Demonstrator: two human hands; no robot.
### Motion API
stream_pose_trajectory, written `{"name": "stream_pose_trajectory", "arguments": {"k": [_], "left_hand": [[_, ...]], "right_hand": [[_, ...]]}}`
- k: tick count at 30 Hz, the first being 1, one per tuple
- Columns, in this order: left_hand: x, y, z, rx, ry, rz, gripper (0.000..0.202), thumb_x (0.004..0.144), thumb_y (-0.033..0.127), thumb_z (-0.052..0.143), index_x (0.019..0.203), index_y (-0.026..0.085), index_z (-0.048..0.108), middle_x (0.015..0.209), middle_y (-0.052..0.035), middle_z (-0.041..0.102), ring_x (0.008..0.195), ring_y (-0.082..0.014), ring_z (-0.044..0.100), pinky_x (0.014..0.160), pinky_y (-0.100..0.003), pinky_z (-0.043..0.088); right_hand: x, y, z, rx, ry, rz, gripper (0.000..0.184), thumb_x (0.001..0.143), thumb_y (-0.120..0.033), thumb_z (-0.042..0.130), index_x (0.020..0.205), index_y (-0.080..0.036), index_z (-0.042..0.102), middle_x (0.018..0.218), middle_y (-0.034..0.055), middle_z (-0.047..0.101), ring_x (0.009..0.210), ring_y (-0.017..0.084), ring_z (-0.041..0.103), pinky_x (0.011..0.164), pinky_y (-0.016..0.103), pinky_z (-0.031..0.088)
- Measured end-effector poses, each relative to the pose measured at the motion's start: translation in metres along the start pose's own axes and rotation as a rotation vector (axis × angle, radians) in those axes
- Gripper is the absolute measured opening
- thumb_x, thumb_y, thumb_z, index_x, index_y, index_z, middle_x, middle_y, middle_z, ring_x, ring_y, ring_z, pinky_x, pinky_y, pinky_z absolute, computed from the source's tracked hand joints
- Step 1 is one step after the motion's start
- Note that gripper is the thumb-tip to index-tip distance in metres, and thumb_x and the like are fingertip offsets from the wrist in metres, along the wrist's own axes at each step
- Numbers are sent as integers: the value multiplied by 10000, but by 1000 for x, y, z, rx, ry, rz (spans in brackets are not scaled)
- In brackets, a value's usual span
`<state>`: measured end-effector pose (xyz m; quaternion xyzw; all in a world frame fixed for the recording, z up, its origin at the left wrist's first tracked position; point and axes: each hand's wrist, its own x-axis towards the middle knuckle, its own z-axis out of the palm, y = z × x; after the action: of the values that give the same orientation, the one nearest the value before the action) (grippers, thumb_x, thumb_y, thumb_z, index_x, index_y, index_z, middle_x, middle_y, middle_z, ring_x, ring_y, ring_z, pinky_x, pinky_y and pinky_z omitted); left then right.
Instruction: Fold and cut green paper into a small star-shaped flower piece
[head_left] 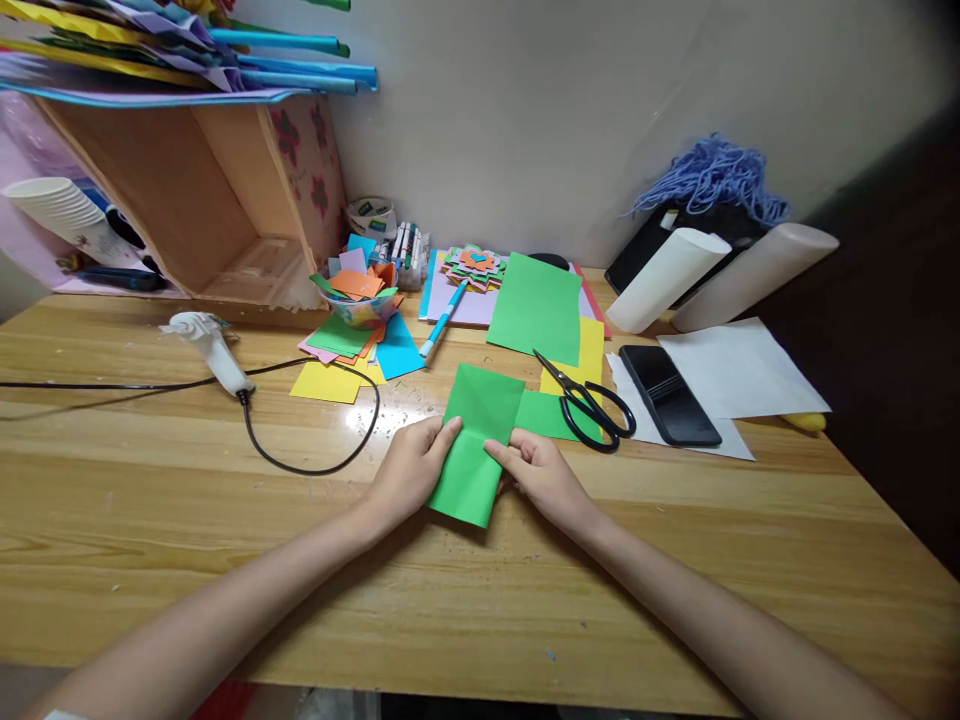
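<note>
A green paper strip (477, 440) lies on the wooden table (150, 520), creased across its middle with the far half tilted up. My left hand (411, 470) pinches its left edge, fingers curled, index fingertip on the fold. From the other side my right hand (538, 472) pinches the right edge at the same fold. Another green piece (543, 414) lies flat just right of the strip, partly under the black scissors (592, 408).
A black phone (667, 394) rests on white sheets. A white glue gun (210, 346) with a black cord lies left. Coloured paper sheets, a bowl of scraps (360, 296), a blue pen (444, 318), paper rolls (667, 280) and a wooden shelf (187, 190) line the back.
</note>
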<state>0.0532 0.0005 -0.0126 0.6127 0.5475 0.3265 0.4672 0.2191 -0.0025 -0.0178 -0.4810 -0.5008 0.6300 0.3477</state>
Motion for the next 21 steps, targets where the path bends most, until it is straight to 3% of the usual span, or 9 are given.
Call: {"name": "stream_pose_trajectory", "arguments": {"k": [3, 6, 11, 16, 21], "left_hand": [[0, 3, -2, -88, -96, -33, 352, 817, 475, 459, 864, 150, 587, 825, -38, 641, 730, -181, 568, 602, -245, 419], [-1, 4, -2, -123, -131, -51, 336, 824, 438, 466, 939, 144, 581, 901, -58, 652, 794, -200, 590, 657, -266, 446], [-3, 3, 0, -38, -44, 45, 265, 856, 354, 439, 973, 159, 576, 986, -61, 636, 899, -203, 571, 770, -289, 427], [-6, 3, 3, 46, 38, 77, 214, 870, 332, 420, 939, 173, 545, 881, -41, 626, 813, -186, 567, 711, -279, 419], [-5, 4, 5, 34, 88, 119, 177, 878, 308, 413, 937, 180, 521, 857, -25, 599, 803, -168, 550, 701, -264, 405]], "right_hand": [[0, 0, -1, 25, -14, 24, 377, 699, -524, 604, 683, -163, 496, 559, -23, 573, 467, 122, 564, 470, 254, 484], [0, 0, -2, 33, -23, 17, 365, 714, -515, 595, 694, -160, 513, 551, -22, 571, 449, 116, 552, 461, 248, 476], [-2, 0, 0, -10, -116, -6, 324, 692, -459, 648, 784, -161, 558, 658, -5, 618, 597, 137, 595, 576, 255, 495], [-2, 1, 0, -91, -83, 0, 393, 778, -513, 520, 611, -157, 524, 558, 13, 591, 528, 133, 565, 527, 252, 467], [-2, 5, -1, -108, -135, 4, 302, 696, -439, 654, 762, -158, 566, 624, -8, 601, 578, 134, 571, 545, 242, 454]]}}
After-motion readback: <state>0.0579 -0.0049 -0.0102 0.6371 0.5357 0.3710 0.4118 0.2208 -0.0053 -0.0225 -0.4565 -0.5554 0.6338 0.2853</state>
